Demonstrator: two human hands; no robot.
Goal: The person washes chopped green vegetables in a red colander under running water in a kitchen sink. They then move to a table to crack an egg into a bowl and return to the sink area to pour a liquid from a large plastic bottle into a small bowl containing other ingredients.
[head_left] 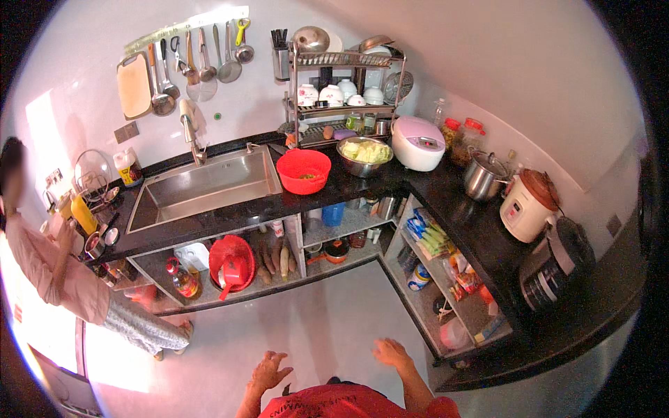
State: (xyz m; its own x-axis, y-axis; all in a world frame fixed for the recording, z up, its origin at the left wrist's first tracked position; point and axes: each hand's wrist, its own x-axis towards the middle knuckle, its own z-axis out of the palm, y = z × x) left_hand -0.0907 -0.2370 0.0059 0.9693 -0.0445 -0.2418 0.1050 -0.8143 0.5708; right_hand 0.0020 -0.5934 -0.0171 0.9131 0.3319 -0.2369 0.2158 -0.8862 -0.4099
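Observation:
My left hand hangs in the air over the floor, its fingers apart and nothing in them. To its right, my right hand is also raised with spread fingers, holding nothing. Neither one touches anything. Ahead on the black counter stands a red plastic basket with a little green stuff inside. Beside it, a steel bowl is heaped with pale cut cabbage. An empty-looking steel sink lies to the left of the basket.
A person stands at the left end of the counter. A dish rack holds bowls. On the right counter stand a pink-lidded rice cooker, a steel pot and a cream cooker. Open shelves below hold a red basin.

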